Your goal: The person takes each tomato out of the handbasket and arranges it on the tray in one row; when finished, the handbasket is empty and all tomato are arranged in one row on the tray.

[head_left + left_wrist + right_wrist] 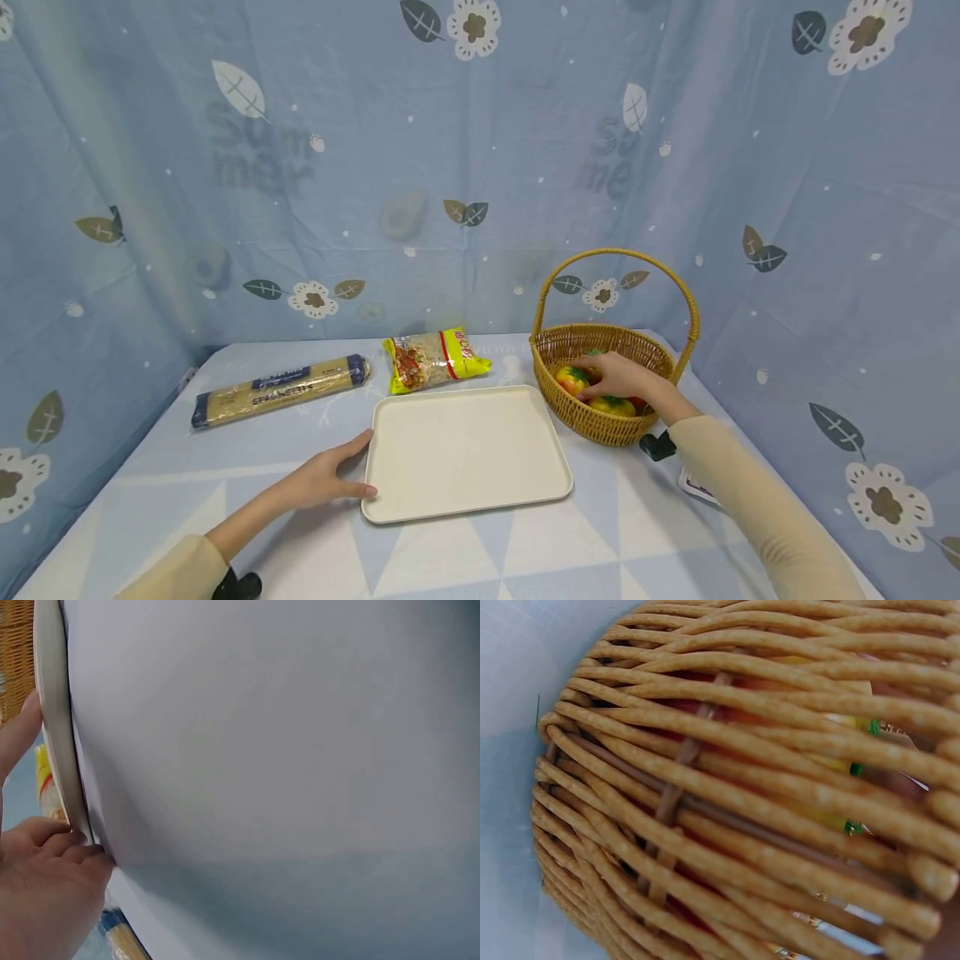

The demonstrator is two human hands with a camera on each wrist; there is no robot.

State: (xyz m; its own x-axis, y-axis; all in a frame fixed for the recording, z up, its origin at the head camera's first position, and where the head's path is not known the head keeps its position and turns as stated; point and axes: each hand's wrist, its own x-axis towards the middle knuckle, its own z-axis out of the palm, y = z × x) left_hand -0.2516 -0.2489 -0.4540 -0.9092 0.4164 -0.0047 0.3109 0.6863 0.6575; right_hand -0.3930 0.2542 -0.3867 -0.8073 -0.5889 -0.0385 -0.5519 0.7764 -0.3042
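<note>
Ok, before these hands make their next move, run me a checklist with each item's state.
1. Cream rectangular tray bare: ok.
2. Left hand touching the tray's left edge: ok.
3. Right hand inside the brown wicker basket: ok.
4. Right hand's grip on the yellow-and-red rounded fruit: cannot tell, contact partly hidden.
5. Long blue-ended plastic spaghetti pack apart from the tray: ok.

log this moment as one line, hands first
left hand: touching left edge of tray | right hand: in wicker basket, at red-yellow fruit, grip unclear | spaghetti pack: left of yellow bag
</note>
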